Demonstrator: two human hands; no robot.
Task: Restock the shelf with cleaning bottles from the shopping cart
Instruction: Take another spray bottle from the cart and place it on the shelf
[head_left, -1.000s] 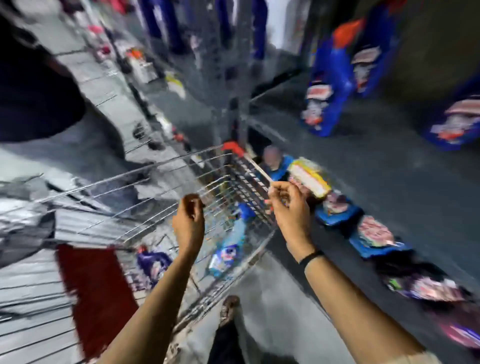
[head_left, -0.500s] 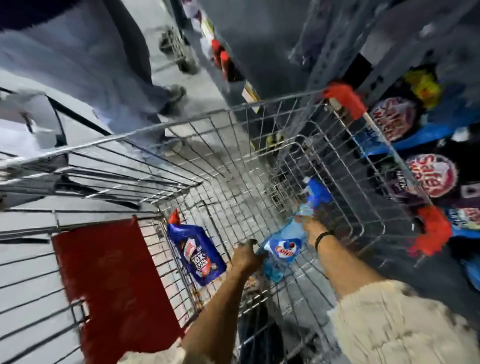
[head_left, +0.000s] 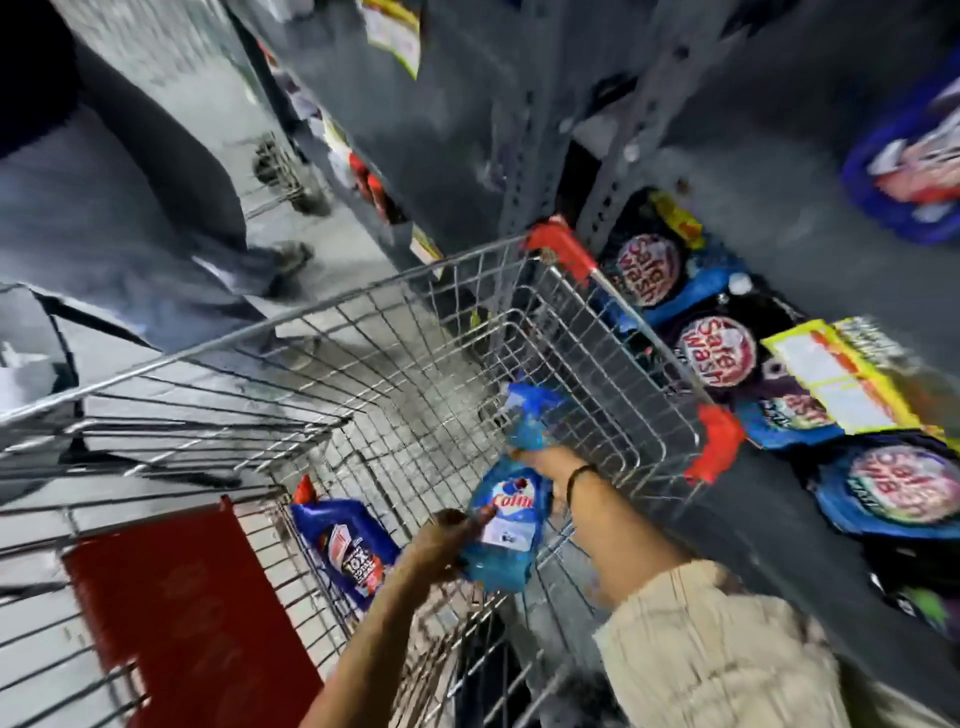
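Observation:
A light-blue Colin spray bottle (head_left: 506, 525) lies tilted inside the wire shopping cart (head_left: 363, 306). My right hand (head_left: 548, 462) grips its neck just below the blue trigger head. My left hand (head_left: 441, 545) holds the lower body of the same bottle. A dark-blue bottle with a red cap (head_left: 345, 545) lies on the cart floor to the left, apart from my hands. The grey shelf (head_left: 753, 218) rises on the right of the cart.
Safe Wash packs (head_left: 719, 353) fill the low shelf beside the cart, under a yellow price tag (head_left: 831, 374). A blue bottle (head_left: 914, 156) stands higher up. The cart has a red seat flap (head_left: 187, 613). Another person's legs (head_left: 156, 208) stand at the upper left.
My hands left the cart's rim, went down into the basket and closed on the spray bottle. My view swung down from the shelf into the cart.

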